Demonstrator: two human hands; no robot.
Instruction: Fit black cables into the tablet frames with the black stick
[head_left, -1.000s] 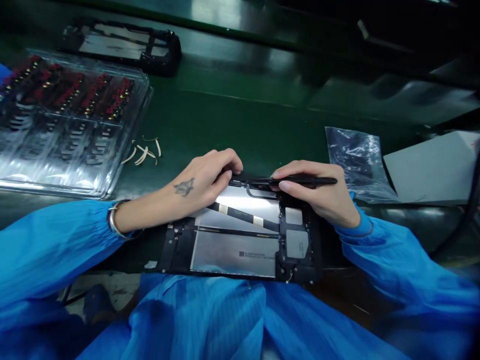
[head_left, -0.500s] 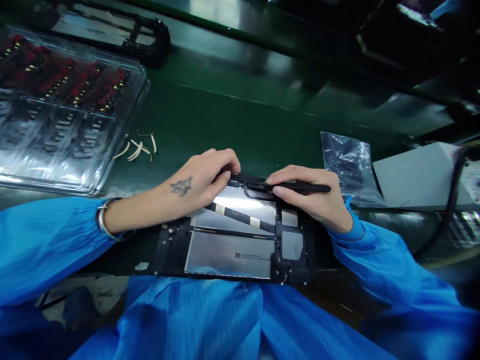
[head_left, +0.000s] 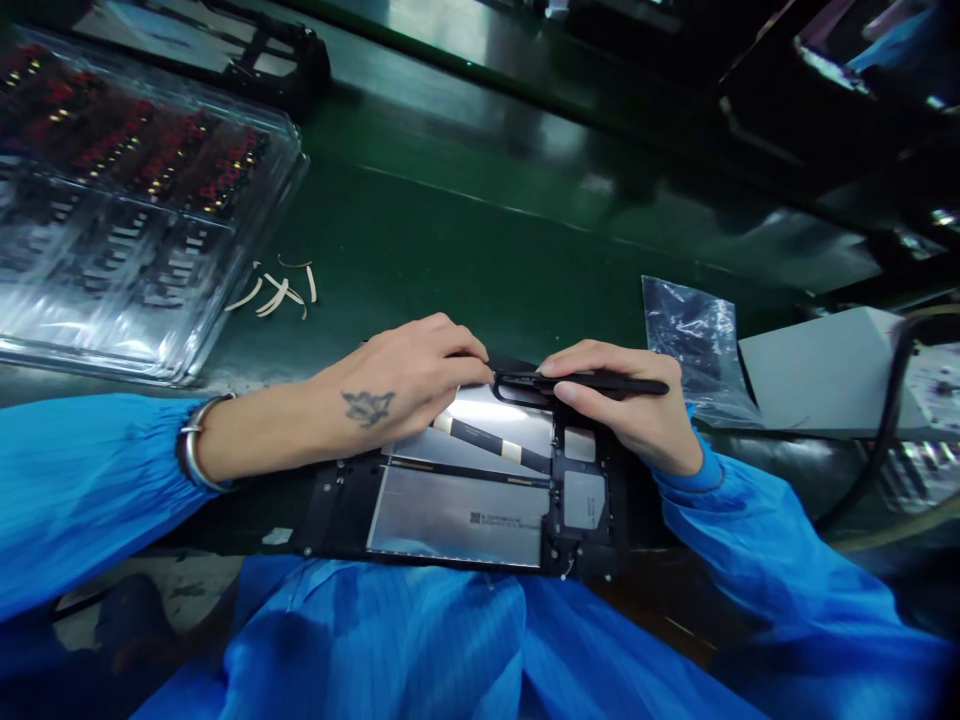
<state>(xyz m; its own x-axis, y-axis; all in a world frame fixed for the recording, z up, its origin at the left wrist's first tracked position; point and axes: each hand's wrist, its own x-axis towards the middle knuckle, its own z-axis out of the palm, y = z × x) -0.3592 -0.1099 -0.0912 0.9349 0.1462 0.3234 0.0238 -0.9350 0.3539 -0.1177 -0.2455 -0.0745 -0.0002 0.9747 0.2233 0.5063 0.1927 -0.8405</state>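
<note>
An opened tablet-like device [head_left: 459, 515], with silver plates in a black frame, lies flat at the bench's front edge. Over its far edge, my left hand [head_left: 420, 375] has thumb and fingers pressed together; whatever they pinch is too small to make out. My right hand [head_left: 626, 395] grips slim black tweezers [head_left: 626, 384] almost level, their points towards the left fingertips. Between the two hands a thin black loop [head_left: 517, 400] curves over the frame; whether it is a cable cannot be told. A dark ribbon cable [head_left: 480, 437] with pale tapes slants across the upper plate.
A clear plastic tray [head_left: 172, 345] of small red and black parts stands at left, a black frame [head_left: 300, 65] behind it. Cream strips [head_left: 281, 293] lie beside the tray. At right are a clear plastic bag [head_left: 694, 335], a whitish box [head_left: 821, 365] and a dark hose [head_left: 889, 430].
My left hand has shifted slightly right along the device's far edge, its fingers now closer to the tweezers. My right hand still holds the tweezers in nearly the same place.
</note>
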